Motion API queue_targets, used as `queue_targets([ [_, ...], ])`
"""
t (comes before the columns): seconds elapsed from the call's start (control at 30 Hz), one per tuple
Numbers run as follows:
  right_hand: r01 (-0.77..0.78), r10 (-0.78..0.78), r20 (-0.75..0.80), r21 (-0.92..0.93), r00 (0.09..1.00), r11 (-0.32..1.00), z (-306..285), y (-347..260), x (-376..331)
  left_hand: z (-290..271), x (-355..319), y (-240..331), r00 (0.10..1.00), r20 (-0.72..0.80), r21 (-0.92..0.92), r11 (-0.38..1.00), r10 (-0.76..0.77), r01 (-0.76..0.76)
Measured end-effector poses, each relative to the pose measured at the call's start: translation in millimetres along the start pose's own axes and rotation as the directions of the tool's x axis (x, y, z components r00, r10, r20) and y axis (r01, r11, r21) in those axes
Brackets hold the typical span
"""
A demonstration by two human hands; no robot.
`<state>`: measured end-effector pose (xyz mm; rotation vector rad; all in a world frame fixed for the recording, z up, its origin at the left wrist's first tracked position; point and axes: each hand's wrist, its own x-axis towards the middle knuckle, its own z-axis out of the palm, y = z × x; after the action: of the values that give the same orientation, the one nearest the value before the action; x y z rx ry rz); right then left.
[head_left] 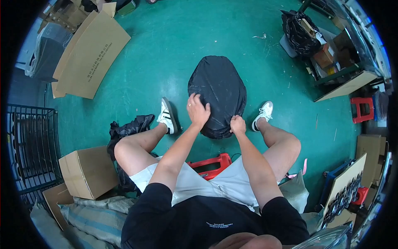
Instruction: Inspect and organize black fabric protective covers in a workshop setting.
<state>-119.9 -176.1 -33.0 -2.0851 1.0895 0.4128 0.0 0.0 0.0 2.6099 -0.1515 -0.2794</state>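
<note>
On the green floor (174,45) between the feet, the black bundle (217,89) stretches toward 12 o'clock, both hands gripping its near end, left hand (197,111) and right hand (238,125) closed.

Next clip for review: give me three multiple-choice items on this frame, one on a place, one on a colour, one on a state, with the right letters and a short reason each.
1. Where does the black plastic-wrapped bundle lie?
A. on the red stool
B. on the floor between the person's feet
C. inside the cardboard box

2. What colour is the floor?
A. green
B. grey
C. brown

3. How do the hands meet the bundle?
A. both hang clear of it
B. only the left hand touches it
C. both hands are on its near end

Answers:
1 B: it rests on the floor between the two white sneakers.
2 A: the bare floor around the bundle is teal green.
3 C: the left hand lies on the black wrap, and the right hand pinches the wrap at the near edge.
</note>
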Motion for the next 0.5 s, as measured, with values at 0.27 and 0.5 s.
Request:
queue_targets([
  [0.27, -0.18, 0.06, 0.205, 0.641, 0.977, 0.746, -7, 12, 5, 35, 2, 15, 0.93, 0.088, 0.292, 0.883, 0.357, -0.367],
  [0.5, 0.236, -0.15, -0.539, 0.093, 0.829, 0.967, -23, -30, 14, 39, 5, 10, 0.922, 0.026, 0.276, 0.884, 0.386, -0.377],
])
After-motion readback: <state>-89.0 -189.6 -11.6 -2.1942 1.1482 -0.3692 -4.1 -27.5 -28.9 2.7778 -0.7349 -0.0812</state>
